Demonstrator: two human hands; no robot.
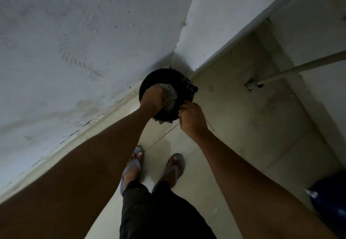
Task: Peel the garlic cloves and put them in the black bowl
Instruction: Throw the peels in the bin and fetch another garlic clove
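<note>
A person stands on a tiled floor (234, 126), looking down at a black bowl (184, 89) held out near the corner where the wall (65, 42) meets a ledge (215, 23). The left hand (152, 99) reaches down inside the bowl among pale, shiny bits (171, 94); its fingers are hidden, so its grip cannot be told. The right hand (191, 118) pinches the bowl's near rim with curled fingers. Sandals (131, 169) show below.

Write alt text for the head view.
A standing person's left hand reaches into a black bowl of pale bits while the right hand grips its rim, in a dim wall corner above sandalled feet.
</note>
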